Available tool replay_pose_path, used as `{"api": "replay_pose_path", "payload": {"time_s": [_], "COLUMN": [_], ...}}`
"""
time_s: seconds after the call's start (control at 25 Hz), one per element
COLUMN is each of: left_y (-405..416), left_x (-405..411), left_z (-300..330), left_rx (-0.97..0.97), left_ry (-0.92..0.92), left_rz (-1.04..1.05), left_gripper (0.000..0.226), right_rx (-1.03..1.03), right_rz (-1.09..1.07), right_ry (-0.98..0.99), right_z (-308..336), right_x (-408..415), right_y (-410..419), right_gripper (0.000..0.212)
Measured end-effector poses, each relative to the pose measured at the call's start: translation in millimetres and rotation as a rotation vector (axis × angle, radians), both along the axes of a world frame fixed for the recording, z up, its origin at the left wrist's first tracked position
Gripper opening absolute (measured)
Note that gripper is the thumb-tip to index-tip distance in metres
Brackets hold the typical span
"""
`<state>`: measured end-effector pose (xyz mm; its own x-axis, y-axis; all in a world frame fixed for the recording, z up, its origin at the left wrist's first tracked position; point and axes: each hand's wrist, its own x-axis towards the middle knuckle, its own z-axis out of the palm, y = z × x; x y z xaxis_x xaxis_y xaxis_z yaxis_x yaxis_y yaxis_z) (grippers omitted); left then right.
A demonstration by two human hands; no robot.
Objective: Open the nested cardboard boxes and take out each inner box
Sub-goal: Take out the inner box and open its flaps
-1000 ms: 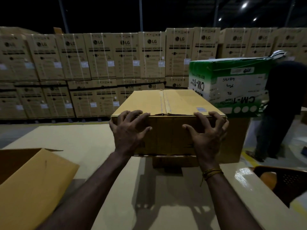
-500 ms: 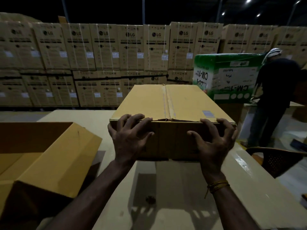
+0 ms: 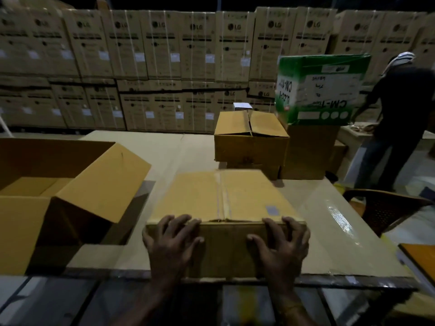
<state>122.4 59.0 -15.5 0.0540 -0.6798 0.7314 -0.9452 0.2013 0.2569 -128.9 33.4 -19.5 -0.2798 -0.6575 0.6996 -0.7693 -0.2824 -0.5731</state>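
A closed brown cardboard box (image 3: 223,196), taped along its top seam, sits at the near edge of the table (image 3: 334,222). My left hand (image 3: 171,243) grips its near left top edge, fingers curled over the rim. My right hand (image 3: 280,248) grips the near right top edge the same way. To the left stands a larger open box (image 3: 98,187) with its flaps up and its inside showing. Another brown box (image 3: 249,137), its flaps folded shut, rests at the far side of the table.
A green and white carton (image 3: 320,90) sits on a brown box at the back right. A person in dark clothes (image 3: 395,118) stands at the right. A brown chair (image 3: 381,208) is beside the table. Stacked cartons (image 3: 141,67) line the back wall.
The box in my hands has come down and toward me onto the table's near edge. The view has tilted down, revealing the far box and more of the open box.
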Motion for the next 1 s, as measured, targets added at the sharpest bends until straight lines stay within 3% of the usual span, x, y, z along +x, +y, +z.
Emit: {"api": "replay_pose_path", "payload": {"time_s": [0.24, 0.36, 0.44, 0.56, 0.68, 0.76, 1.0], "left_y": [46, 64, 75, 75, 70, 69, 58], "left_x": [-54, -92, -117, -138, -142, -137, -122], "left_z": [-42, -48, -56, -58, -53, -56, -29], "left_rx": [0.123, 0.38, 0.555, 0.637, 0.664, 0.711, 0.914], "left_ry": [0.042, 0.115, 0.071, 0.029, 0.021, -0.023, -0.051], "left_rz": [0.095, 0.145, 0.194, 0.226, 0.248, 0.225, -0.001], "left_gripper": [0.038, 0.053, 0.061, 0.069, 0.068, 0.075, 0.074], "right_rx": [0.131, 0.288, 0.44, 0.553, 0.588, 0.616, 0.646], "right_rz": [0.216, 0.272, 0.284, 0.383, 0.469, 0.467, 0.359], "right_ry": [-0.062, 0.027, 0.062, 0.082, -0.022, -0.086, -0.325], "right_z": [-53, -64, -72, -83, -85, -81, -59], "right_x": [-50, -71, -70, -35, -6, 0, 28], "right_y": [11, 2, 4, 24, 40, 40, 25], "right_gripper": [0.043, 0.043, 0.048, 0.065, 0.077, 0.074, 0.074]}}
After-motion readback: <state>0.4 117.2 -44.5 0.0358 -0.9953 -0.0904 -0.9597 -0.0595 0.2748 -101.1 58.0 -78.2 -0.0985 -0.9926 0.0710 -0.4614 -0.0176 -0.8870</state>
